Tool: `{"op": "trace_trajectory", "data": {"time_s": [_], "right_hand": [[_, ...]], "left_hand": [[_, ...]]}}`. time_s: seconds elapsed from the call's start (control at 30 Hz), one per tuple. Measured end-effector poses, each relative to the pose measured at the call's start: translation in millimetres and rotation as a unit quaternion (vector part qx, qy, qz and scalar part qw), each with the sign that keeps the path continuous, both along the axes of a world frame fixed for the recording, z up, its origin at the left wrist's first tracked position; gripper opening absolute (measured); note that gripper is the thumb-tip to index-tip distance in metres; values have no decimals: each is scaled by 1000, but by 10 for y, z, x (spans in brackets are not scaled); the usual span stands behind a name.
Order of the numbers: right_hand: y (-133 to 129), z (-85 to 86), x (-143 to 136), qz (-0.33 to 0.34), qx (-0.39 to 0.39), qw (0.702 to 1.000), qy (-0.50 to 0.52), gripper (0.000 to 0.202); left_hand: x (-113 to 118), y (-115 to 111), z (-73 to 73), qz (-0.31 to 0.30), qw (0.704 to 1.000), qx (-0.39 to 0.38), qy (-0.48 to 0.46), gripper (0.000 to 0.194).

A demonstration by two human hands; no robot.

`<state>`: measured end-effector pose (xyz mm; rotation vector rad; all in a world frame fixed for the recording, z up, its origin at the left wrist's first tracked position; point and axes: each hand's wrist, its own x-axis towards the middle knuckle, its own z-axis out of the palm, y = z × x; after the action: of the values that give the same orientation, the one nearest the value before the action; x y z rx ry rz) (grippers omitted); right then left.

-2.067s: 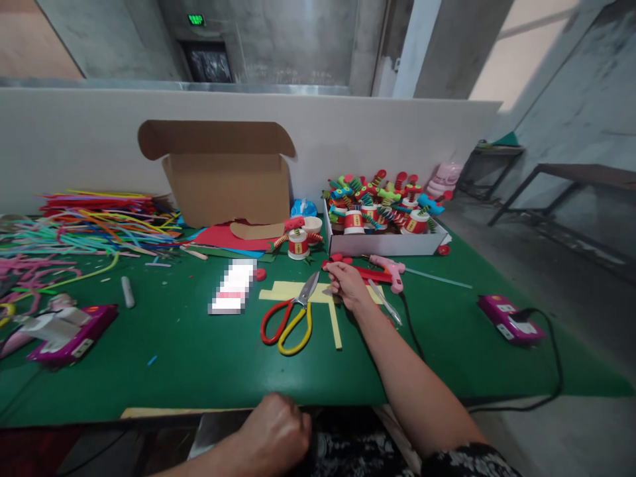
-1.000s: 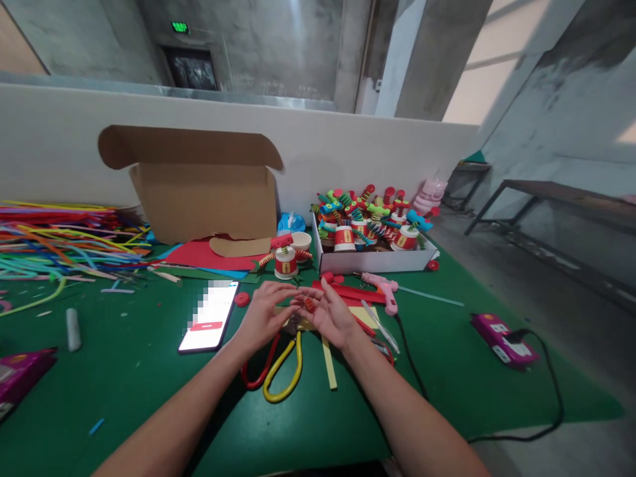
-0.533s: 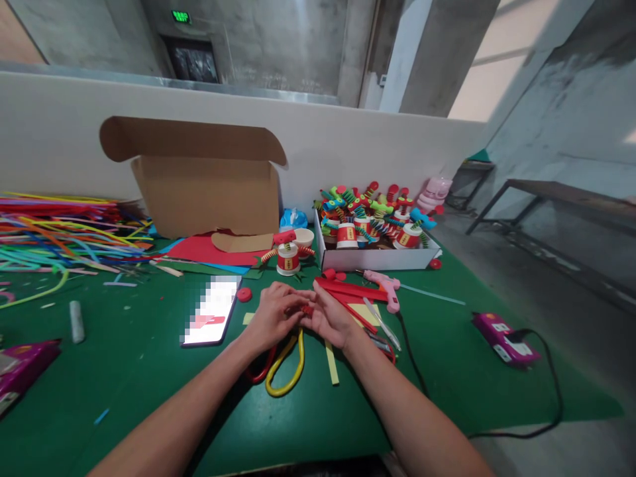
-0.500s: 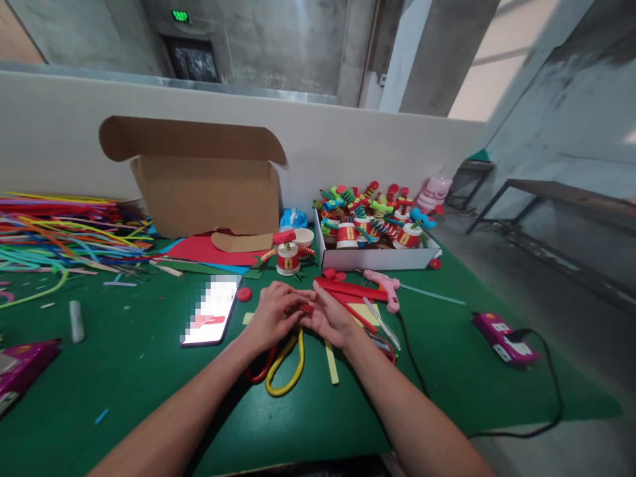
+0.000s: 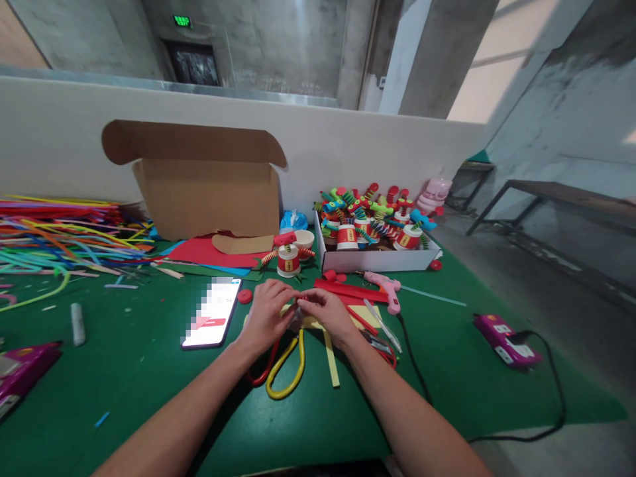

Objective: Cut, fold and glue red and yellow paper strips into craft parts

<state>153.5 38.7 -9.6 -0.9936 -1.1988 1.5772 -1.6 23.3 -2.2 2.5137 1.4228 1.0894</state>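
- Pinching a small red piece between the fingertips of both hands, my left hand and my right hand are meeting above the scissors; the fingers are curling closed around the piece, and their exact contact is partly hiding from view.
- Beneath my hands, the scissors are lying with one red and one yellow handle loop pointing toward me, beside a narrow yellow strip and wider yellow paper.
- Right of my fingers, red strips are lying near a pink glue gun, whose black cord is trailing toward me; a slender pale tool is resting nearer my right forearm.
- Left of my left hand, a phone is showing a lit screen, with a red disc sitting just beside its upper corner.
- Beyond my hands, a decorated red-and-white cup with spring-like arms is standing in front of a pale cup.
- Farther right, a white box is holding many similar colourful figures.
- Farther left, a brown cardboard box is standing open behind red paper, and multicoloured strips are lying heaped.
- Underneath everything, a green tabletop is extending toward me.
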Motion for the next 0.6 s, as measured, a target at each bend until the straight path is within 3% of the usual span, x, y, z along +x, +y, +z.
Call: {"op": "trace_trajectory", "data": {"time_s": [0.1,0.2,0.37,0.6], "right_hand": [[11,-16,11,-6,27,999,-25,25],[28,-10,43,-22,58,997,-47,23],[32,41,68,-49,112,986,-111,21],[17,36,32,-39,135,987,-82,23]], "left_hand": [[14,-3,5,-12,999,-16,-25,17],[7,16,15,-12,990,-72,-120,25],[-28,66,43,9,938,-218,-270,26],[-2,39,92,-9,929,-262,-259,24]]}}
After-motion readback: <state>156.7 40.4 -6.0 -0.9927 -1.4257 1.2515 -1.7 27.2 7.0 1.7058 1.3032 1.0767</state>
